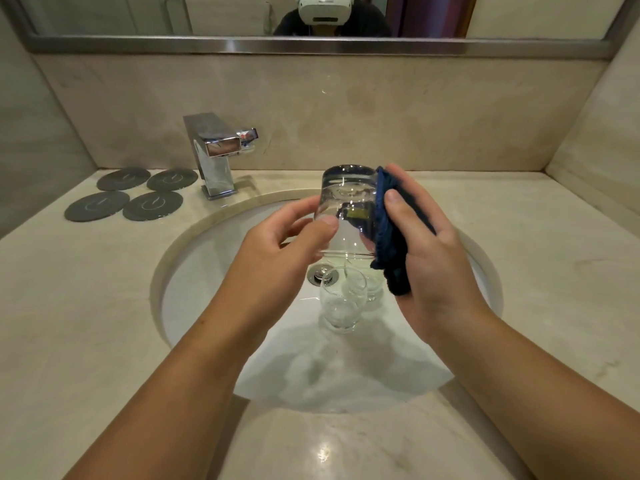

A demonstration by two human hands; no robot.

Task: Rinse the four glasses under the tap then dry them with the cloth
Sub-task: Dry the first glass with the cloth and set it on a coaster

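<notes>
Clear glass fills our grip: a tumbler held upside down above the sink, thick base up and open mouth down. Our left hand is partly closed on it, the thumb pressed against the near wall low down and the fingers curled round the far side, so the hold is a pinch near the rim. Our right hand is closed round a dark blue cloth, thumb on top and fingers wrapped behind, pressing the fabric against the tumbler's right side. The cloth looks thick and nubbly, bunched into folds, with a loose end hanging below the palm.

Beneath the tumbler, inside the white round bowl, a second glass stands upright just beside the chrome drain; it is short and rounded, and whether it holds water we cannot tell. A third glass sits touching or nearly touching it on the right, partly hidden by the cloth. The bowl's floor looks wet and glossy.

Around the sink runs a polished counter of pale beige stone with faint veining, and the same stone covers the wall behind. A square-bodied chrome tap rises at the back left of the bowl. Left of it, four flat, round, dark grey coasters lie in a two-by-two cluster. A mirror in a brushed metal frame hangs above.
</notes>
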